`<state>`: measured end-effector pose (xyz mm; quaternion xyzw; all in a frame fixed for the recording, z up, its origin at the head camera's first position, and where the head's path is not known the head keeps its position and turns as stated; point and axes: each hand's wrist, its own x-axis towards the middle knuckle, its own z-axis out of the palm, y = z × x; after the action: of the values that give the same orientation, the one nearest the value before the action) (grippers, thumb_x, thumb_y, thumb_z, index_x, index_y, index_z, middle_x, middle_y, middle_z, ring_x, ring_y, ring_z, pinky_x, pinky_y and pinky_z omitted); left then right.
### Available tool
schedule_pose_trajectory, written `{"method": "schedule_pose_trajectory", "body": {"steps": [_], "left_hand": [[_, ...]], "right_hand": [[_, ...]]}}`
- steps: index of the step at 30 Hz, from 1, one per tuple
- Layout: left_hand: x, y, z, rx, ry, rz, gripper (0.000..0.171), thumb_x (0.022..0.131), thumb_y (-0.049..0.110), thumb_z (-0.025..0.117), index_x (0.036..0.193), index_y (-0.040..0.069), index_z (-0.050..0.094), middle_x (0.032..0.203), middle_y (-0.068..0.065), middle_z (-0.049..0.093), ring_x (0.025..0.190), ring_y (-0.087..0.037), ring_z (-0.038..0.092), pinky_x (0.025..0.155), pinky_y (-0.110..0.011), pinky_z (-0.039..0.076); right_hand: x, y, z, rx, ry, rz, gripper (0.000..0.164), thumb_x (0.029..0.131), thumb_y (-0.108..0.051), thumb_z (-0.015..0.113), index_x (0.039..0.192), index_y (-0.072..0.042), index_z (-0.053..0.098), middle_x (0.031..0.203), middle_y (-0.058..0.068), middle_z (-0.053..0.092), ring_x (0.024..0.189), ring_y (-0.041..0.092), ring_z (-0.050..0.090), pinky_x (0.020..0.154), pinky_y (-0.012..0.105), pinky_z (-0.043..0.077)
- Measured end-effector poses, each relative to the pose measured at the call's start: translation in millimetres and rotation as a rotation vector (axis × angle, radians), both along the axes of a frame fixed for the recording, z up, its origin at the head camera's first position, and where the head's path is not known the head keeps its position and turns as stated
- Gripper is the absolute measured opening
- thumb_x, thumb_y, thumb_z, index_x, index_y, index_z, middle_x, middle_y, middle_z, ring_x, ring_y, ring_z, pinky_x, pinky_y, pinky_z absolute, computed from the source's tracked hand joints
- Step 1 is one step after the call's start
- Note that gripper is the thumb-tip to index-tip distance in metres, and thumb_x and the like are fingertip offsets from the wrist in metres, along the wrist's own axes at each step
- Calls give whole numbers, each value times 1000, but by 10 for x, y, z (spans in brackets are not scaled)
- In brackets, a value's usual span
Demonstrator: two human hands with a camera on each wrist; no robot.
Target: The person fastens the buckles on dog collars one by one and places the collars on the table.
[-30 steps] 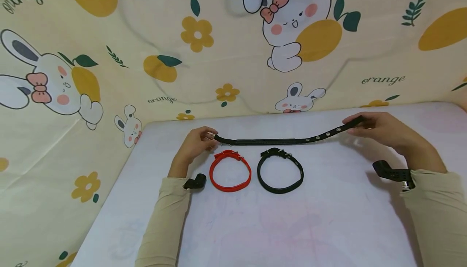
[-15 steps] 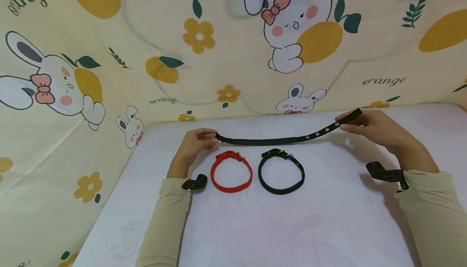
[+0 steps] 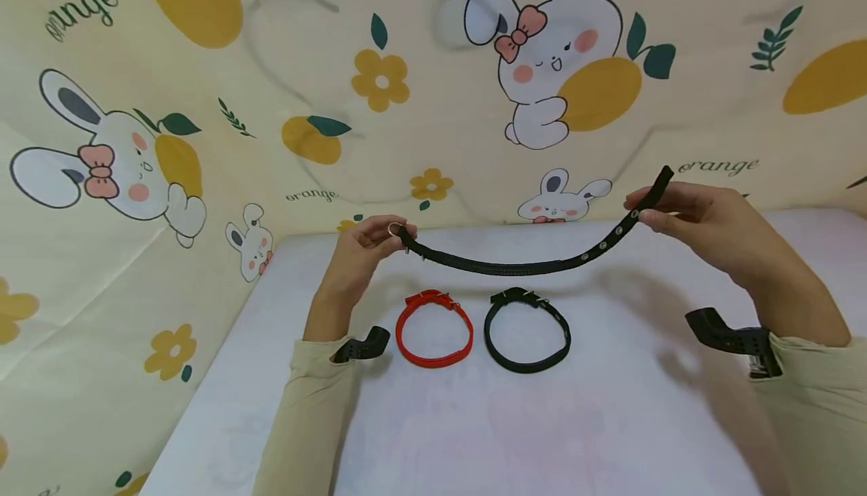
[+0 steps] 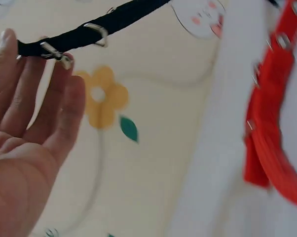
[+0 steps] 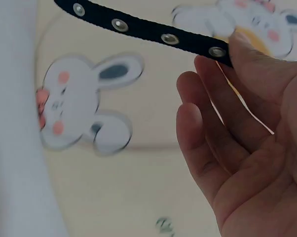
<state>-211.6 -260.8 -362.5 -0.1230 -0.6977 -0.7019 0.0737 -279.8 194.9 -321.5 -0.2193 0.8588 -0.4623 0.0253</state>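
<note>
A black collar (image 3: 515,269) is stretched out between my two hands, sagging in the middle above the table. My left hand (image 3: 359,255) pinches its buckle end, where a metal buckle (image 4: 55,52) and a metal loop (image 4: 99,34) show in the left wrist view. With thumb and fingers my right hand (image 3: 711,229) pinches the strap near its tip, just past the row of metal eyelets (image 5: 169,38). Below the held strap, a red collar (image 3: 433,363) and a second black collar (image 3: 527,367) lie on the table, each fastened into a ring.
The white table (image 3: 474,443) ends at the back against a cream cloth (image 3: 420,127) printed with rabbits and oranges. That cloth also hangs along the left side. A black wrist mount (image 3: 731,334) sticks out from the right sleeve, another mount (image 3: 362,345) from the left.
Both hands have risen, the right one more, lifting the black collar off the table into a deeper sag. The collars on the table keep their places; the head view has tilted slightly up.
</note>
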Motion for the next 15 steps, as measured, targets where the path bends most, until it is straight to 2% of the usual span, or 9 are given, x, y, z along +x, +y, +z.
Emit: {"method": "schedule_pose_trajectory", "body": {"steps": [3, 6, 11, 15], "left_hand": [[69, 74, 76, 61, 67, -38, 32, 86, 20, 72, 117, 12, 70, 101, 1, 74, 102, -19, 70, 99, -29, 50], [111, 172, 161, 113, 101, -53, 33, 84, 25, 74, 116, 18, 72, 99, 0, 73, 97, -19, 69, 98, -28, 50], [161, 337, 285, 163, 88, -21, 35, 79, 31, 76, 112, 21, 73, 95, 0, 73, 92, -18, 68, 96, -27, 51], [201, 413, 332, 150, 69, 25, 37, 72, 38, 79, 105, 22, 75, 92, 4, 74, 93, -14, 69, 92, -24, 49]], "right_hand": [[98, -84, 70, -41, 30, 35, 32, 100, -21, 60, 130, -11, 62, 111, -21, 69, 99, -3, 63, 84, 5, 43], [172, -171, 149, -80, 67, 48, 32, 100, -19, 61, 130, -11, 63, 114, -17, 70, 103, -3, 64, 86, 4, 44], [272, -333, 234, -170, 103, -6, 37, 95, -11, 66, 132, -13, 62, 105, -20, 73, 99, -6, 66, 84, 4, 47], [353, -492, 257, -236, 151, -63, 37, 92, -8, 70, 128, -14, 65, 96, -24, 72, 90, -7, 67, 79, 5, 48]]}}
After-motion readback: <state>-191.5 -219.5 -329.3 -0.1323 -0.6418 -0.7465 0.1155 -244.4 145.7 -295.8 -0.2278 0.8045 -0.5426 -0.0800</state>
